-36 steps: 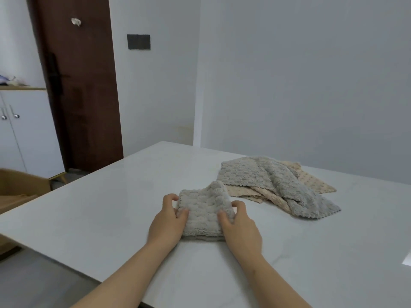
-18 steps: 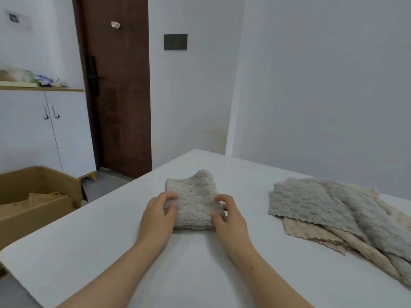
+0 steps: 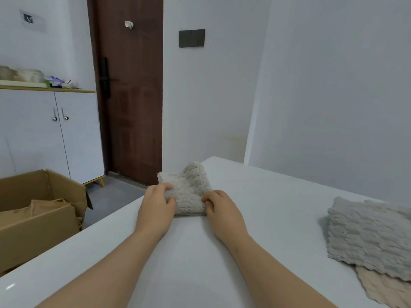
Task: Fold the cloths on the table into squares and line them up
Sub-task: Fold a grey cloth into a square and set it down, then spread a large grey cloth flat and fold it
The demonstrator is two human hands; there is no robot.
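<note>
Surface came largest: the white glossy surface (image 3: 266,207) filled the lower view, its right side and near edge cut off by the frame. Beyond its left edge stood an open brown cardboard box (image 3: 37,218), its contents hard to make out. At the right lay a flat grey textured cloth (image 3: 367,236) over a beige waffle cloth (image 3: 382,290). Both were cropped, so how many waited there could not be told; they looked parked aside as the supply. Near the far left corner, well apart from that pile, sat the small folded pale-grey fluffy cloth (image 3: 189,192), probably where a row could begin. One far corner puffed upward, not yet flat. The left hand (image 3: 156,207) and right hand (image 3: 222,210) flanked it. Each hand's fingers (image 3: 165,187) curled onto a side edge and gripped it, seemingly to square the fold. Those edges were hidden beneath them.
</note>
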